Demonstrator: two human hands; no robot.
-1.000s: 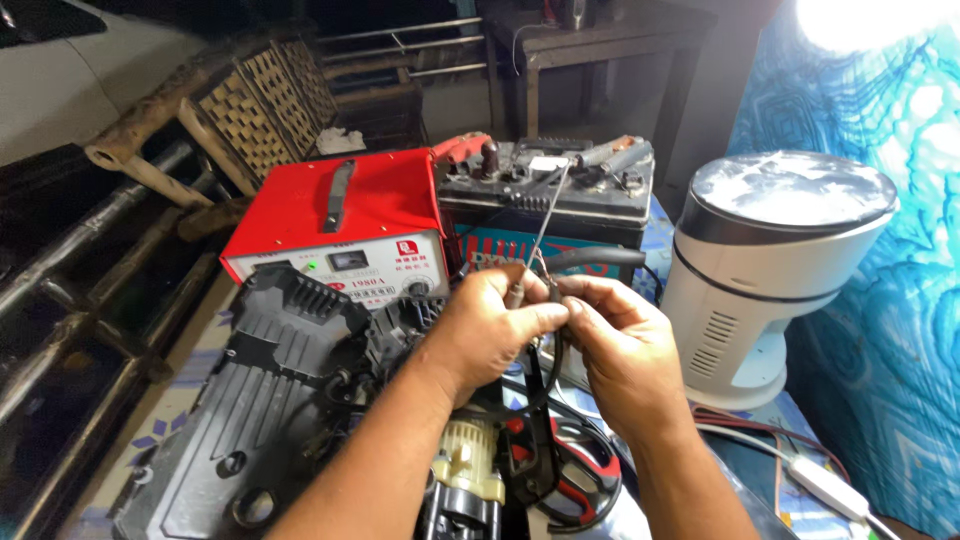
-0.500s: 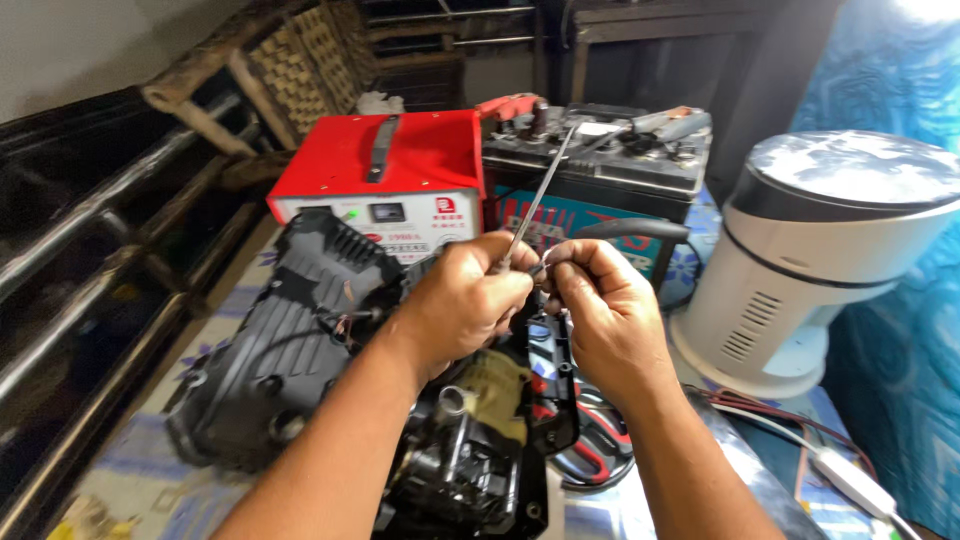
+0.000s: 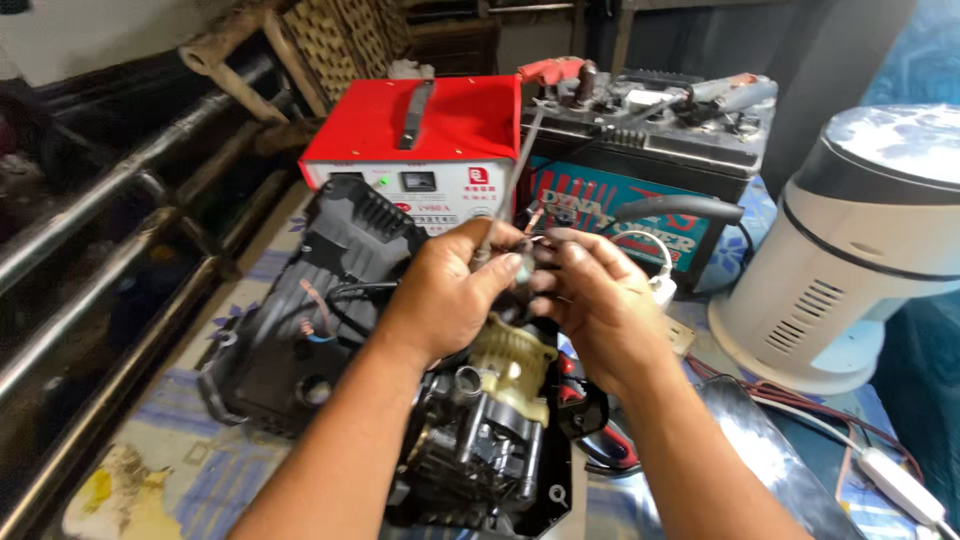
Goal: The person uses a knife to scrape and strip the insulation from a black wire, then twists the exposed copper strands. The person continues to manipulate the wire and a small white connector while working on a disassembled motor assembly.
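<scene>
Fingers of the left hand point(image 3: 445, 295) pinched around a thin metal rod point(image 3: 512, 178) angled upward, right hand point(image 3: 590, 300) fingertips closed on small wire ends beside it, both above an opened motor pump assembly point(image 3: 490, 420), red battery charger point(image 3: 420, 145) and car battery point(image 3: 650, 150) behind, white fan heater point(image 3: 850, 260) at right.

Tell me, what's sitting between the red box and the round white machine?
A black battery with a teal side stands between the red box and the round white machine, clips and cables on top. The head view shows it, behind the hands.

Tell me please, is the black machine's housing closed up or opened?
Opened: the black cover lies beside the exposed pump and motor under the hands.
</scene>
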